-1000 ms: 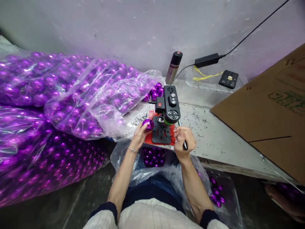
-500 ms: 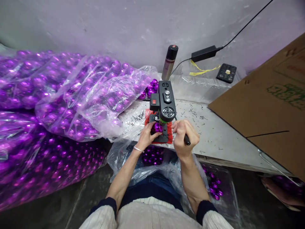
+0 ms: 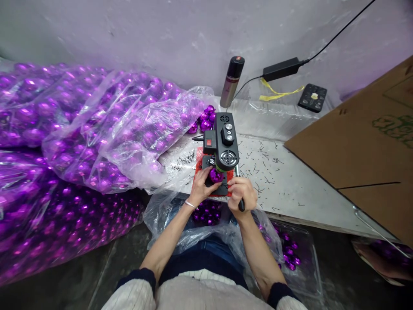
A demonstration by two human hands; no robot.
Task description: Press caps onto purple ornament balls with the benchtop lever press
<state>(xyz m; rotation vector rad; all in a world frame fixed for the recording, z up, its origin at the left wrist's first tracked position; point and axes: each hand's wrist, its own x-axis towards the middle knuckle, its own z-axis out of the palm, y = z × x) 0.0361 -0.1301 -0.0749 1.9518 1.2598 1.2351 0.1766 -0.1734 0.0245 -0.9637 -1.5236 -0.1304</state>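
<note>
A small black bench drill press (image 3: 226, 142) stands on the table in front of me. Under its head sits a shiny purple bauble (image 3: 216, 175), pinched between the fingers and thumb of my left hand (image 3: 200, 188). My right hand (image 3: 242, 192) is wrapped round the black-gripped lever (image 3: 241, 206) at the press's right side. The head hides the top of the bauble, so I cannot tell whether the tool touches it. Beneath the press lies a red mat (image 3: 199, 156). An open clear bag of purple baubles (image 3: 206, 214) hangs over my lap.
Large clear bags of purple baubles (image 3: 80, 116) fill the left side. Loose baubles (image 3: 205, 121) and a spray can (image 3: 231, 82) stand behind the press. Dark shavings litter the white table (image 3: 274, 189). A cardboard box (image 3: 361, 146) leans at right; a power adapter (image 3: 281, 69) lies behind.
My right hand has come left and slightly down with the lever, closer to the press. My left hand keeps hold of the bauble under the head. The whole view has shifted a little.
</note>
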